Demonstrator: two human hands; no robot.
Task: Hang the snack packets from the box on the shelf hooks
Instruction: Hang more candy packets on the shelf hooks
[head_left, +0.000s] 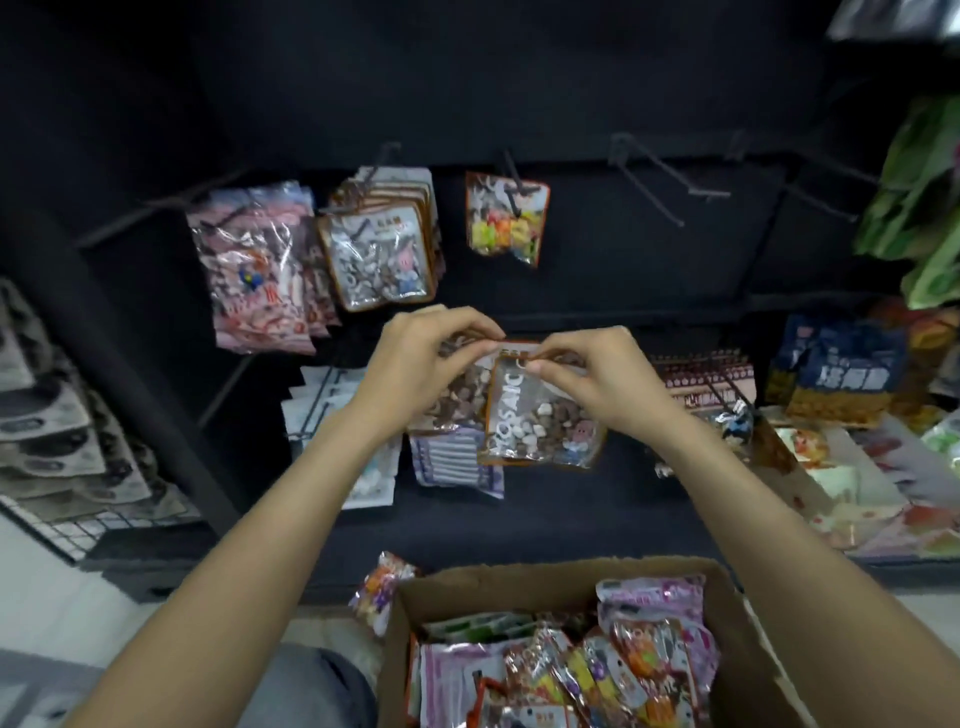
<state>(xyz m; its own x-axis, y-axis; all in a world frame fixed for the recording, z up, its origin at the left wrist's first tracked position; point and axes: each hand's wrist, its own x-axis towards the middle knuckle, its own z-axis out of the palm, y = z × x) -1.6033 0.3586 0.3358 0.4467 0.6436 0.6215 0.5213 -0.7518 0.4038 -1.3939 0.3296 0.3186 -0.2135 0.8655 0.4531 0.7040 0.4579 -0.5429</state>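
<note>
1. Left hand (415, 358) raised in front of the dark shelf (597, 301), fingers curled and pinched closed on the top edge of a clear, brown-trimmed snack packet (540, 410) printed "MOSAIC".
2. Right hand (592, 374) level with the left and just beside it, thumb and forefinger pinched on the same top edge, a little to the right.
3. Packet hanging below both pinches, its body dangling under the fingertips and tilted slightly, lower corners free; a second similar packet (457, 395) apparently held behind it under the left hand, though hard to tell how it is gripped.
4. Held packet well below the upper row of hooks, in front of the lower shelf level.
5. On the upper row: a pink packet bundle (254, 270) at the left, a stack of matching brown-trimmed packets (379, 249) beside it, then a single colourful packet (506, 218) on its own hook.
6. Further right on that row, bare hooks (654, 182) jutting out with nothing on them.
7. Cardboard box (727, 613) open at the bottom of the view, between the forearms, filled with mixed snack packets (623, 665) lying loosely.
8. One small packet (379, 592) outside the box, just beside its left wall.
</note>
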